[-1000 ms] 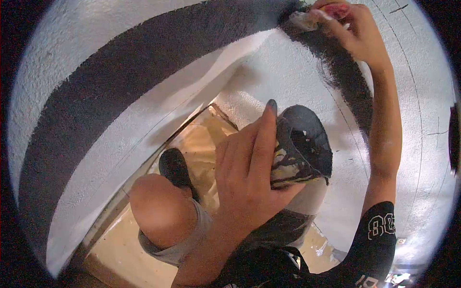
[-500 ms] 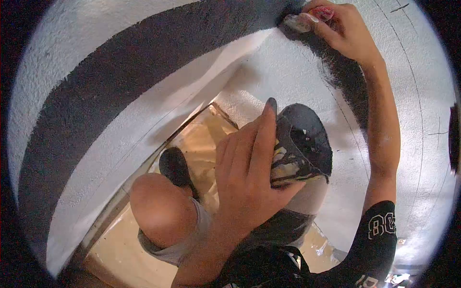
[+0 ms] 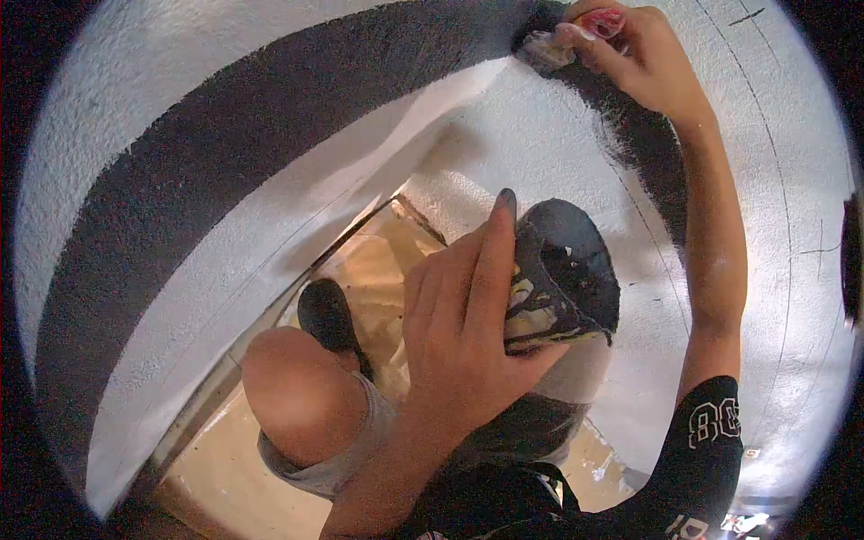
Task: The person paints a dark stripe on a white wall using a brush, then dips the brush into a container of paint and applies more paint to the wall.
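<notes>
My left hand is wrapped around a paint-smeared cup, tilted so that its mouth faces up and right. Black paint coats its inside, and one fingertip of that hand is dark. Up at the top, my right hand grips a paintbrush with a red part showing between the fingers. The brush's dark bristle end touches the wall where a wide black painted band meets a narrower black stripe.
The white textured wall carries thin pencil lines at the right. Below lies a tan covered floor, where my dark shoe and bent knee are close to the wall's foot.
The brush and my right hand have shifted very slightly left along the black area. My left hand with the cup has barely moved.
</notes>
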{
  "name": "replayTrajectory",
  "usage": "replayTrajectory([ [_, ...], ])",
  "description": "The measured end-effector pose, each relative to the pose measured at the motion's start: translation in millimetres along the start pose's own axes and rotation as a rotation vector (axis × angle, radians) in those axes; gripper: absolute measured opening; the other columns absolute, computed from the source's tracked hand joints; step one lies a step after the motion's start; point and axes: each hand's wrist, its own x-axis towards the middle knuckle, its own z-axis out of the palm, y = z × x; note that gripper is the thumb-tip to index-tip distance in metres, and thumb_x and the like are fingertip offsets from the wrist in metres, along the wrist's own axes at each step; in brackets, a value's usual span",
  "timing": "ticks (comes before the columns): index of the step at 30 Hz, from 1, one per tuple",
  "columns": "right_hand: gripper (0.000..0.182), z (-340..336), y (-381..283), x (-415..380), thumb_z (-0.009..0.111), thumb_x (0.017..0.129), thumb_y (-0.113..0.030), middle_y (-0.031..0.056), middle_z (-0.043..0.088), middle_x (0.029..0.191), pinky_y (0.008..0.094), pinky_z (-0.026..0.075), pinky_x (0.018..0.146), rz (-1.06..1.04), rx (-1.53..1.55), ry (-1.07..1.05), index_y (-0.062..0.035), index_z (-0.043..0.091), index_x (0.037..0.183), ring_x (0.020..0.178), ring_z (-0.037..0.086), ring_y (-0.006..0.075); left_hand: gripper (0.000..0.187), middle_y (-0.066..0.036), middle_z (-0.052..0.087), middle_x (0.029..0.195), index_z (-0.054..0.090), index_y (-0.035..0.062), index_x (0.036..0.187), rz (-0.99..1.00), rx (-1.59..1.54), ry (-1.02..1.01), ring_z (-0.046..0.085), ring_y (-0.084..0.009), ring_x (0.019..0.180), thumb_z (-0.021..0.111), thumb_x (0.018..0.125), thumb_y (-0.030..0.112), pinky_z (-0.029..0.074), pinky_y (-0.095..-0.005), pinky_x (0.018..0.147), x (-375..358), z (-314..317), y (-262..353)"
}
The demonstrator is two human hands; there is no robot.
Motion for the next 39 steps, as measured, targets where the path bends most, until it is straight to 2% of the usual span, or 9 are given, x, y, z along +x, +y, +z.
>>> replayTrajectory([
  [8,0.020,-13,7,2,0.062,0.093,-0.020,0.0084,0.067,0.072,0.0318,0.051,0.064,0.032,-0.157,0.012,-0.0003,0.067,0.092,0.065,0.062,0.0157,0.117,-0.020,0.058,0.126,0.035,0.0012,0.148,-0.017,-0.009,-0.009,0.058,-0.0375,0.110,0.092,0.049,0.026,0.046,-0.0452,0.096,2,-4,1],
  [12,0.020,-21,5,-4,0.061,0.093,-0.020,0.0070,0.067,0.071,0.0304,0.051,0.063,0.113,-0.005,0.015,-0.0009,0.067,0.091,0.064,0.061,0.0142,0.115,-0.020,0.058,0.126,0.035,0.0009,0.148,-0.024,-0.031,-0.008,0.058,-0.0379,0.110,0.092,0.050,0.024,0.046,-0.0454,0.097,1,-3,1],
  [14,0.020,-17,14,-7,0.061,0.093,-0.019,0.0056,0.066,0.070,0.0299,0.050,0.062,-0.002,0.023,0.008,-0.0006,0.067,0.092,0.063,0.060,0.0134,0.115,-0.020,0.058,0.126,0.035,0.0007,0.148,-0.018,-0.055,-0.004,0.058,-0.0380,0.110,0.091,0.050,0.023,0.046,-0.0456,0.097,1,-1,1],
  [18,0.018,-9,13,-11,0.062,0.092,-0.018,0.0066,0.066,0.070,0.0302,0.050,0.061,0.055,-0.029,-0.026,-0.0004,0.066,0.092,0.062,0.059,0.0141,0.115,-0.021,0.057,0.128,0.036,0.0005,0.148,-0.016,-0.011,-0.012,0.058,-0.0385,0.113,0.090,0.049,0.022,0.045,-0.0454,0.098,0,1,1],
  [20,0.017,-8,18,-10,0.063,0.091,-0.016,0.0079,0.066,0.071,0.0306,0.049,0.060,0.035,-0.150,-0.038,0.0004,0.065,0.092,0.061,0.058,0.0148,0.115,-0.021,0.057,0.130,0.036,0.0006,0.148,-0.024,-0.022,-0.018,0.057,-0.0387,0.114,0.090,0.048,0.021,0.045,-0.0453,0.099,0,1,1],
  [25,0.014,-14,17,-12,0.063,0.091,-0.014,0.0085,0.066,0.070,0.0304,0.050,0.062,0.018,-0.103,0.012,0.0002,0.065,0.090,0.062,0.060,0.0147,0.120,-0.021,0.054,0.136,0.034,0.0007,0.148,-0.026,-0.020,-0.029,0.056,-0.0390,0.118,0.089,0.043,0.018,0.044,-0.0450,0.102,1,-3,1],
  [35,0.016,-8,-6,-18,0.062,0.092,-0.014,0.0068,0.067,0.070,0.0314,0.050,0.062,0.162,0.020,-0.005,0.0013,0.066,0.090,0.062,0.060,0.0140,0.117,-0.021,0.055,0.134,0.034,0.0030,0.149,-0.045,-0.022,-0.038,0.055,-0.0395,0.118,0.089,0.046,0.018,0.044,-0.0456,0.101,1,0,1],
  [39,0.015,-10,3,-13,0.063,0.091,-0.014,0.0071,0.067,0.069,0.0317,0.050,0.061,0.136,-0.093,-0.034,0.0010,0.066,0.092,0.061,0.060,0.0152,0.117,-0.021,0.056,0.132,0.035,0.0032,0.149,-0.034,-0.023,-0.022,0.057,-0.0397,0.115,0.089,0.047,0.020,0.045,-0.0454,0.100,2,-2,2],
])
